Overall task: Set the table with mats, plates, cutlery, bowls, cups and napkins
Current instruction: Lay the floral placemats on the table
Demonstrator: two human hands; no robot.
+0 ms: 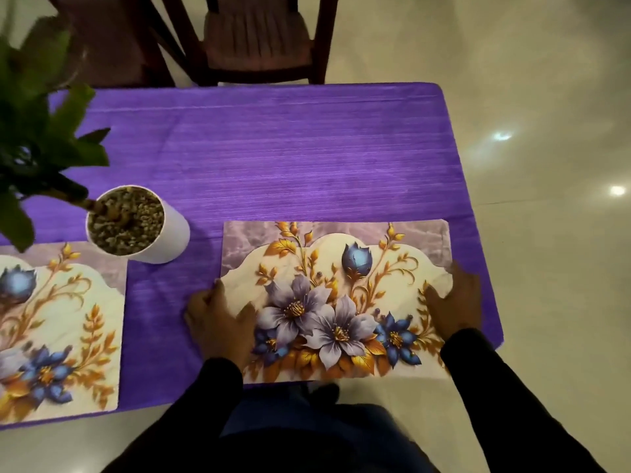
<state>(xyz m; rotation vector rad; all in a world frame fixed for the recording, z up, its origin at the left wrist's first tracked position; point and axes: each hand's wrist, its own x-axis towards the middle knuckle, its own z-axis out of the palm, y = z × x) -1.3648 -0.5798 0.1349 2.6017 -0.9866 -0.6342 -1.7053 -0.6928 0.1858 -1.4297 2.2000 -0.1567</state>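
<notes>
left hand (218,322): resting at the left edge of the flowered rectangular place mat (336,302), thumb lying on top of it, fingers on the edge or the cloth just beside it; looks like it's got the edge lightly pinched, can't really see under it tho
right hand (456,302): same deal on the right edge, thumb on the mat and fingers wrapped around its side
sleeves: both arms in dark long sleeves, coming in from the bottom
mat position: flat on the near right part of the table, long side running along the near edge, right side close to the table's right edge
second flowered mat (61,329): same print, lying flat at the near left, partly cut off by the frame, well apart from the first one
white round pot with pebbles and a green leafy plant (138,225): standing between the two mats, touching the far corner of the left one
purple ribbed tablecloth (273,148): covers the whole table
dark wooden chair with a brownish seat cushion (256,39): at the far side of the table
floor (546,97): shiny pale tiles with a couple of light reflections
</notes>
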